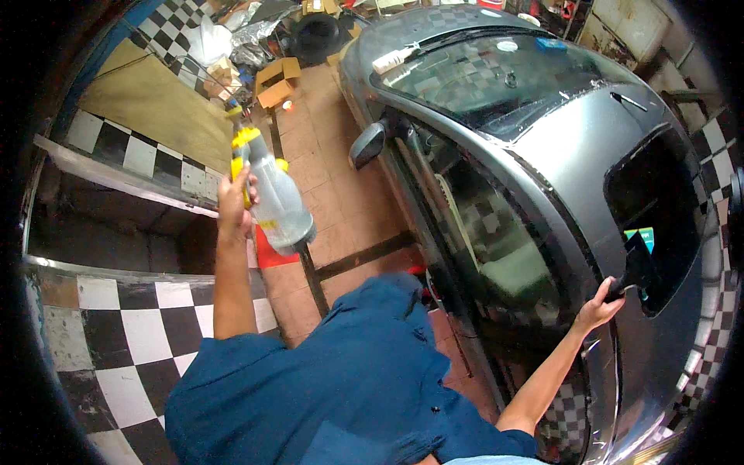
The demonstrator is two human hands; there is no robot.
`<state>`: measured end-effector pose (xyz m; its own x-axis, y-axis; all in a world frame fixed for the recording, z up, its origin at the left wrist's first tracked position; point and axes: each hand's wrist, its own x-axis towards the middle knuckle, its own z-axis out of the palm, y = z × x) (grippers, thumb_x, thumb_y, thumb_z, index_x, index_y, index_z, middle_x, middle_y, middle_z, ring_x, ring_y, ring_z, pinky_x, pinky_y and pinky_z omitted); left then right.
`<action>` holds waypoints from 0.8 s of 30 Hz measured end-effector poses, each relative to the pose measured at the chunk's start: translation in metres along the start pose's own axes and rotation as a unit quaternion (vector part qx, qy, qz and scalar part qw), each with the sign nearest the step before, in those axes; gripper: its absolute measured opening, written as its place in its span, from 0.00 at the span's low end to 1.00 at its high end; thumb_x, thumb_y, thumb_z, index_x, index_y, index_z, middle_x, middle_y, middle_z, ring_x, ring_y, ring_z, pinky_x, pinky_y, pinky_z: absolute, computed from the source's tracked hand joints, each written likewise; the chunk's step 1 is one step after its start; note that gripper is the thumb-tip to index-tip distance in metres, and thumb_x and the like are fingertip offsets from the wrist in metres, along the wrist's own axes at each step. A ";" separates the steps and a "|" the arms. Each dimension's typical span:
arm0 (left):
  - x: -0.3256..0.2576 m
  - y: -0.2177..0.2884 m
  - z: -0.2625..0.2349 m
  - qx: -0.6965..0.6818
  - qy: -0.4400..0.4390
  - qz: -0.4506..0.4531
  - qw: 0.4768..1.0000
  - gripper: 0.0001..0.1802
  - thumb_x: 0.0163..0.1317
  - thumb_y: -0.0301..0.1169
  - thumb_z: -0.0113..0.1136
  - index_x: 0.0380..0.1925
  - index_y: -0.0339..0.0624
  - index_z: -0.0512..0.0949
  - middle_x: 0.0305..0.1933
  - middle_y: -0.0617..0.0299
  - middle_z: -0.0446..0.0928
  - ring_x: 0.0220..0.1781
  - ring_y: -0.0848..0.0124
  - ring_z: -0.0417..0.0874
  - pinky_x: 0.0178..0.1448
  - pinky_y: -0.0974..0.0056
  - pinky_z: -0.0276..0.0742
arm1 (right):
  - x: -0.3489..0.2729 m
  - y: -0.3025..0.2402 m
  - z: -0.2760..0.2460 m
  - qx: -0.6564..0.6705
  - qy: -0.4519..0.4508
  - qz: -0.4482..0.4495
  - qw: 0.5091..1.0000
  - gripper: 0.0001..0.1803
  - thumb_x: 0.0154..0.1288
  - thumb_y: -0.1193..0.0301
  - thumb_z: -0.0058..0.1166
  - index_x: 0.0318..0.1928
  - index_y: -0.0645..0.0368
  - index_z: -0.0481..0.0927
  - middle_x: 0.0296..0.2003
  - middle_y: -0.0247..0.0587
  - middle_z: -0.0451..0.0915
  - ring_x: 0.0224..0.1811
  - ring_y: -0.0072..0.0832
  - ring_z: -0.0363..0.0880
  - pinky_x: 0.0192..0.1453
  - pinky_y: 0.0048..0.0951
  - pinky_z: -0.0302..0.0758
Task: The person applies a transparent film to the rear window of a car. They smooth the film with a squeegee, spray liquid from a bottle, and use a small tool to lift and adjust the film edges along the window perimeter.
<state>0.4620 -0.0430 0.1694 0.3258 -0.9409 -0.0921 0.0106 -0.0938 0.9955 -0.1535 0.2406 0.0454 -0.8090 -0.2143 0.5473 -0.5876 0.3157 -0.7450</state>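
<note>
My left hand (236,203), raised on the left, is closed round the yellow handle of a pump spray bottle (280,203). The bottle has a translucent body, yellow fittings and a dark base, and it tilts with its nozzle pointing away from me. On the right, my right hand (599,311) grips the handle of a black tool with a wide flat head (642,267). That head is against or just over a dark glass panel (655,194) in the roof of a grey car (562,147). Its exact kind is hard to make out against the dark glass.
Beside me are the car's side window (496,232) and wing mirror (367,146). A white bottle (395,59) lies by the windscreen, with a blue item (551,44) farther right. Ahead on the floor are an open cardboard box (277,82) and a tyre (316,37). A chequered ledge (139,333) runs along my left.
</note>
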 end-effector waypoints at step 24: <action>0.101 -0.355 -0.104 0.024 0.100 -0.411 0.906 0.16 0.58 0.45 0.55 0.20 0.50 0.67 0.16 0.67 0.64 0.18 0.67 0.67 0.25 0.59 0.65 | -0.019 0.009 0.014 0.041 0.074 -0.050 0.995 0.14 0.64 0.68 0.55 0.45 0.64 0.73 0.36 0.40 0.79 0.37 0.28 0.77 0.45 0.27 0.73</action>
<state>0.5894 -0.0711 -0.1912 0.3907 -0.4694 -0.7919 0.2883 -0.7545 0.5895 -0.1437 0.2346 0.0227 -0.7397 -0.1006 0.6654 -0.6687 0.2217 -0.7098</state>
